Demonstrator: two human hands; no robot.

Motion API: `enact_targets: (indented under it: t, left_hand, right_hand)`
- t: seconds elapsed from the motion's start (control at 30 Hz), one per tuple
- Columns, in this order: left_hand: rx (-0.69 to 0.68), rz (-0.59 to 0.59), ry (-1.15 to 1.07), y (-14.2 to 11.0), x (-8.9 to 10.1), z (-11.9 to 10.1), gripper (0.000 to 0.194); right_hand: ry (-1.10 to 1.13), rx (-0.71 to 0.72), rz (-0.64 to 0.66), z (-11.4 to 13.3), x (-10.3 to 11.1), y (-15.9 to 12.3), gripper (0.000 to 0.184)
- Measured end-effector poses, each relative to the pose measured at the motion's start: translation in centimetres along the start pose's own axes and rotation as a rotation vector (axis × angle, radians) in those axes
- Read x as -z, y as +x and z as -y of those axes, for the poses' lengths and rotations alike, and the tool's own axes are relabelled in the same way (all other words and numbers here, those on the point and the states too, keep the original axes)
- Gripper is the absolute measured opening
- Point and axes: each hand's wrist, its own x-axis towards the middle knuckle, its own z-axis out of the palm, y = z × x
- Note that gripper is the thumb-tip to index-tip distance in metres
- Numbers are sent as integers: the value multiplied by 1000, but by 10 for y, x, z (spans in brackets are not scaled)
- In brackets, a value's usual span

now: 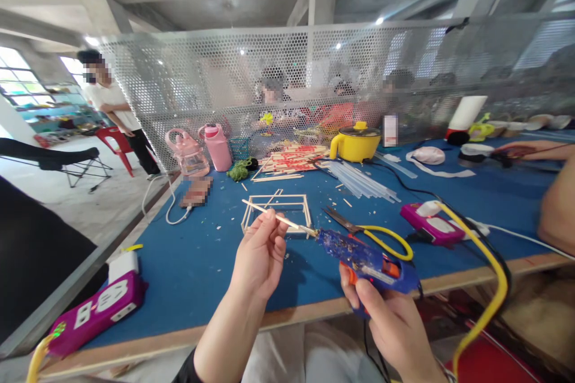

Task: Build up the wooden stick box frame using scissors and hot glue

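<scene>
Between thumb and fingers, my left hand (262, 251) pinches a thin wooden stick (256, 206). The stick's right end is at the nozzle of a blue glue gun (359, 254); whether they touch I cannot tell. My right hand (389, 317) wraps the gun's handle, with a finger at the orange trigger. Behind my left hand, a rectangular frame of wooden sticks (306, 208) stands on the blue table (193, 275), partly hidden by the hand. Scissors with yellow handles (386, 239) lie just beyond the glue gun.
Farther back are a pile of sticks (291, 158), clear glue sticks (362, 179), a yellow pot (357, 145), green yarn (240, 169) and pink bottles (218, 146). Purple power strips (101, 314) sit left and right, with a yellow cable (485, 263) at right. Another person's arm (557, 203) reaches in there.
</scene>
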Motion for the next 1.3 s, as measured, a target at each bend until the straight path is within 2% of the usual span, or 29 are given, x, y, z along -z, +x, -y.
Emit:
enact_targets:
  t: [0.13, 0.3, 0.43, 0.53, 0.6, 0.67, 0.77, 0.87, 0.93, 1.0, 1.1, 1.17, 1.23, 1.3]
  left_hand:
    - [-25, 3, 13, -1, -1, 1, 13]
    - [-183, 58, 113, -4, 1, 5, 7]
    - [-429, 88, 269, -10, 5, 12, 18]
    - [-682, 67, 383, -17, 5, 17, 13]
    - [-784, 48, 434, -23, 3, 19, 13]
    - [-777, 13, 435, -29, 1, 19, 24]
    - [-693, -72, 356, -34, -2, 19, 34]
    - [-755, -89, 336, -34, -1, 18, 32]
    - [-817, -61, 389, -30, -1, 14, 22]
    - [-777, -16, 447, -23, 0, 4, 12]
    - [-582, 58, 462, -5, -3, -18, 17]
    - [-482, 86, 455, 8, -8, -31, 23]
    - [-430, 120, 475, 20, -15, -40, 27]
    - [-410, 154, 518, 32, -20, -43, 28]
  right_hand:
    - [8, 0, -36, 1, -3, -1, 29]
    - [-3, 13, -81, 7, -8, 0, 27]
    - [-65, 27, -135, 12, -10, 0, 31]
    - [-114, 37, -147, 15, -10, -2, 32]
    - [-134, 35, -156, 18, -10, -3, 32]
    - [-151, 20, -167, 21, -11, -4, 32]
    - [-202, 23, -184, 21, -13, -4, 32]
    - [-328, 77, -174, 13, -10, -2, 30]
    - [-463, 150, -151, 8, -1, 5, 28]
    - [-618, 271, -155, 7, 14, 25, 31]
    - [-919, 441, -185, 22, 46, 85, 42]
    - [-1249, 404, -164, 36, 64, 140, 45]
    - [-1336, 378, -106, 44, 74, 195, 51]
    - [-1388, 351, -18, 37, 75, 240, 57]
